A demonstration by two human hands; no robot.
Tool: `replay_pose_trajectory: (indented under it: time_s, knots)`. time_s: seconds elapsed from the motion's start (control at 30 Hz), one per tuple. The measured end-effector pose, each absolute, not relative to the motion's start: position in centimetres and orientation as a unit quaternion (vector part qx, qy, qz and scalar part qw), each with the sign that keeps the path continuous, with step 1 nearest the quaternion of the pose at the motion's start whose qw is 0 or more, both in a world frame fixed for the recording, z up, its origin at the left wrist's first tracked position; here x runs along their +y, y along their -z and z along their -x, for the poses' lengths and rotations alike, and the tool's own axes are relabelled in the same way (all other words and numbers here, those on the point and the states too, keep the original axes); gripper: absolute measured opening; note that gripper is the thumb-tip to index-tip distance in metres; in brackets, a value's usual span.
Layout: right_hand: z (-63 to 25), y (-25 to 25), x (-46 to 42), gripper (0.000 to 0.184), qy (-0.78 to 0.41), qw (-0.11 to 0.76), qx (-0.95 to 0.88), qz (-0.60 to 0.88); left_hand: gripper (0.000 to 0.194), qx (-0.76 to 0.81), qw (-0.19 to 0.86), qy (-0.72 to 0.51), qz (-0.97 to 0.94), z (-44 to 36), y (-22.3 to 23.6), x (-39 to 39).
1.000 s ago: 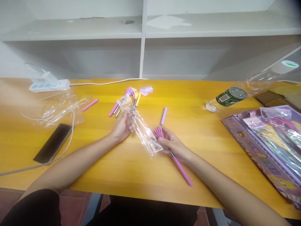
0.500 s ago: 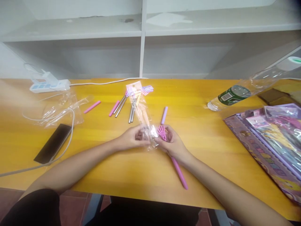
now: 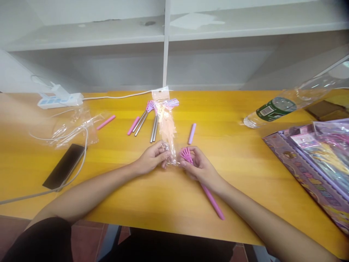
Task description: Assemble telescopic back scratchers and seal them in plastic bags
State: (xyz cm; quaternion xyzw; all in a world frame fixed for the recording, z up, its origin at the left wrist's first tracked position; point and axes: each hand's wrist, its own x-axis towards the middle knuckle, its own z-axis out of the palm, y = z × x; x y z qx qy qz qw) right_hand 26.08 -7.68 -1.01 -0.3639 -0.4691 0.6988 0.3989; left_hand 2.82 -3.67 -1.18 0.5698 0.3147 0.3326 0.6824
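Observation:
My left hand (image 3: 152, 158) pinches the lower end of a long clear plastic sleeve (image 3: 165, 123), which stands up and away from me over the yellow table (image 3: 169, 196). My right hand (image 3: 199, 167) is closed on a pink stick with a small hand-shaped head (image 3: 187, 154); its pink handle (image 3: 212, 202) sticks out below my wrist toward me. The pink head sits right at the sleeve's lower opening. Several similar sticks (image 3: 145, 120) with metal shafts lie beyond my hands, with a lilac cap (image 3: 191, 133) and pink caps (image 3: 105, 122) nearby.
A black phone (image 3: 64, 166) with a white cable, crumpled clear wrappers (image 3: 73, 125) and a white power strip (image 3: 58, 99) lie at left. A lying plastic bottle (image 3: 275, 107) and a purple box of packaged items (image 3: 316, 163) are at right. White shelving stands behind.
The sleeve swung from slanting toward me to standing up and away. My left hand shifted right to its lower end, and both hands came together there with the pink head.

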Motion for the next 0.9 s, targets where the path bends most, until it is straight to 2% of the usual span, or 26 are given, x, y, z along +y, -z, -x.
replay_pose_trajectory:
  time_s: [0.17,0.3,0.7,0.9]
  knots:
    - [-26.38,1.18,-7.85,0.032,-0.716,0.41,-0.449,0.343,0.034,0.295,0.689,-0.372,-0.547,-2.72,1.93,-3.2]
    - [-26.56,1.04,-7.96,0.027,-0.709,0.407,-0.461,0.346,0.035,0.283,0.7,-0.403,-0.517,-2.7,2.11,-2.8]
    - [-26.6,0.98,-8.14,0.039,-0.678,0.369,-0.523,0.362,0.045,0.292,0.753,-0.399,-0.435,-2.78,1.88,-2.69]
    - [-27.05,1.05,-8.42,0.035,-0.676,0.373,-0.538,0.339,0.048,0.315,0.741,-0.417,-0.422,-3.01,1.5,-2.62]
